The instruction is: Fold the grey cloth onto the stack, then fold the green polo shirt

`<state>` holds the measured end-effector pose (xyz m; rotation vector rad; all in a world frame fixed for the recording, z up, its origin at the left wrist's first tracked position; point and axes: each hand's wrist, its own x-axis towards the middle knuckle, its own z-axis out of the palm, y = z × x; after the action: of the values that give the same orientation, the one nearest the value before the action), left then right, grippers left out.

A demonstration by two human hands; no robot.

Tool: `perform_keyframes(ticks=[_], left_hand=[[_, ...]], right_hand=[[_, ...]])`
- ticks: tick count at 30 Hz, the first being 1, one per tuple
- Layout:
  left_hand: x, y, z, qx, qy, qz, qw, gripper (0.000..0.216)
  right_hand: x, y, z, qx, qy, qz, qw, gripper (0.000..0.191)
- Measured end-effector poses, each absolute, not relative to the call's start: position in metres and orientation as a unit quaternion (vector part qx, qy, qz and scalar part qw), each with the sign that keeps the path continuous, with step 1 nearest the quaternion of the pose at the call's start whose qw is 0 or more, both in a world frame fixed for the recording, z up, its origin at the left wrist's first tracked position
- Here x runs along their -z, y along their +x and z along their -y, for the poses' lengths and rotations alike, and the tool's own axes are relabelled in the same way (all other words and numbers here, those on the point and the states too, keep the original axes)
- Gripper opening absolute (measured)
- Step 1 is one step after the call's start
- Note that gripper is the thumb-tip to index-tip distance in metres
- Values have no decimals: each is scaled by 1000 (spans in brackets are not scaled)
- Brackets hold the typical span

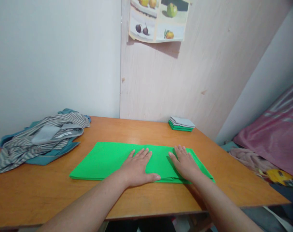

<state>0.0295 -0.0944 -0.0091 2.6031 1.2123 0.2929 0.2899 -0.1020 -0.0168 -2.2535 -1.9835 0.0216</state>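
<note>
A bright green cloth (105,161) lies folded into a long flat rectangle on the wooden table, near its front edge. My left hand (138,169) rests flat on the middle of the cloth, fingers spread and thumb pointing right along the near edge. On the cloth's right part lies my right hand (185,163), palm down with its fingers stretched out. Below the hands, the near edge shows loose layers with a small gap. Neither hand grips anything; the palms hide some of the cloth.
At the left of the table (143,201) lies a loose heap of striped and teal clothes (52,135). A small stack of folded grey and green cloths (181,123) sits at the back right. A wall stands behind the table; pink fabric (274,138) hangs beyond its right edge.
</note>
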Motion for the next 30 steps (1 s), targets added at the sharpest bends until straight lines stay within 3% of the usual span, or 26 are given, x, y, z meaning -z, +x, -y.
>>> perform_keyframes(ticks=[10, 19, 30], left_hand=[[11, 30, 95, -104, 893, -419, 129, 106], [12, 30, 97, -112, 894, -416, 124, 105], [8, 28, 98, -156, 879, -417, 171, 104]], right_hand=[[24, 278, 110, -25, -743, 668, 34, 82], [15, 252, 96, -35, -686, 722, 88, 81], [20, 247, 90, -45, -684, 728, 24, 80]])
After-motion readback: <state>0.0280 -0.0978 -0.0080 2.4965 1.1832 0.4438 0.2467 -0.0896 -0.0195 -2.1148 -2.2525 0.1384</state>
